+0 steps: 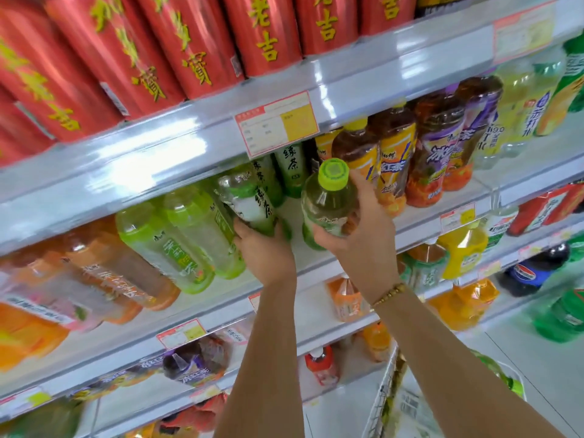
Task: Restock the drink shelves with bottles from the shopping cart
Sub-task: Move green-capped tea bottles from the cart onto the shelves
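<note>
Green-capped bottle (328, 200) in curled right fingers (366, 197), white-labelled bottle (249, 200) in curled left fingers (279, 229), bare shelf (303, 260) between.

Red cans (265, 36) on the top shelf are showing yellow 老吉. A green-labelled bottle (252, 200) is displaying 绿茶, a yellow-labelled bottle (392, 159) is carrying 红茶, and a dark bottle (531, 273) is bearing the Pepsi emblem. Price tags (276, 123) are showing nothing legible.

I see bright, even light, seemingly from overhead; white glare streaks the shelf rail (132, 172) left of the green cap (334, 173); bottles (104, 279) far left of the cap smear with motion blur; the rail bows toward the edges; the cap itself reads sharp.
</note>
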{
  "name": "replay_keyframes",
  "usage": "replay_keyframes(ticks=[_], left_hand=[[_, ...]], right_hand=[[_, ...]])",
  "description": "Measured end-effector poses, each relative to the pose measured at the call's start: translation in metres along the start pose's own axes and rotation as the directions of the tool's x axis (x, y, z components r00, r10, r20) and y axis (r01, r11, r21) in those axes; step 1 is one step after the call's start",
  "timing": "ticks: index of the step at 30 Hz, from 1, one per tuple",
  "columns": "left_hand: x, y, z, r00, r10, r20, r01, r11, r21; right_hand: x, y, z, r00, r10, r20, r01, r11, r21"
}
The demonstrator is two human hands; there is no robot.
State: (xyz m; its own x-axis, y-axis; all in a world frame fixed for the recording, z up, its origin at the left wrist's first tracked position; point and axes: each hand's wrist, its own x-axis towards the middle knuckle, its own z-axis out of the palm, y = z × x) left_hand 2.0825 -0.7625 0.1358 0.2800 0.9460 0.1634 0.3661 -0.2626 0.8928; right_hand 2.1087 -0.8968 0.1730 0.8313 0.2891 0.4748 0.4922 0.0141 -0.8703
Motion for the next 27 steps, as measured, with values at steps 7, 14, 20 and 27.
replay_keyframes(ticks=[7, 14, 20, 27], left_hand=[[0.016, -0.025, 0.015, 0.998, -0.026, 0.063, 0.026, 1.0, 0.001], [0.037, -0.018, 0.021, 0.995, -0.081, 0.057, 0.075, 0.992, 0.103], [0.034, -0.019, 0.02, 0.997, -0.057, 0.058, 0.055, 0.998, 0.032], [0.047, -0.007, 0.028, 0.994, -0.103, 0.028, 0.104, 0.993, -0.053]], right_hand=[[0.024, 0.013, 0.028, 0.998, -0.027, 0.065, 0.039, 0.983, -0.179], [0.036, 0.021, 0.052, 0.999, -0.023, -0.042, 0.012, 0.969, -0.246], [0.023, 0.036, 0.056, 0.998, 0.056, -0.014, -0.057, 0.959, -0.276], [0.008, 0.059, 0.054, 0.994, 0.107, 0.037, -0.089, 0.937, -0.337]])
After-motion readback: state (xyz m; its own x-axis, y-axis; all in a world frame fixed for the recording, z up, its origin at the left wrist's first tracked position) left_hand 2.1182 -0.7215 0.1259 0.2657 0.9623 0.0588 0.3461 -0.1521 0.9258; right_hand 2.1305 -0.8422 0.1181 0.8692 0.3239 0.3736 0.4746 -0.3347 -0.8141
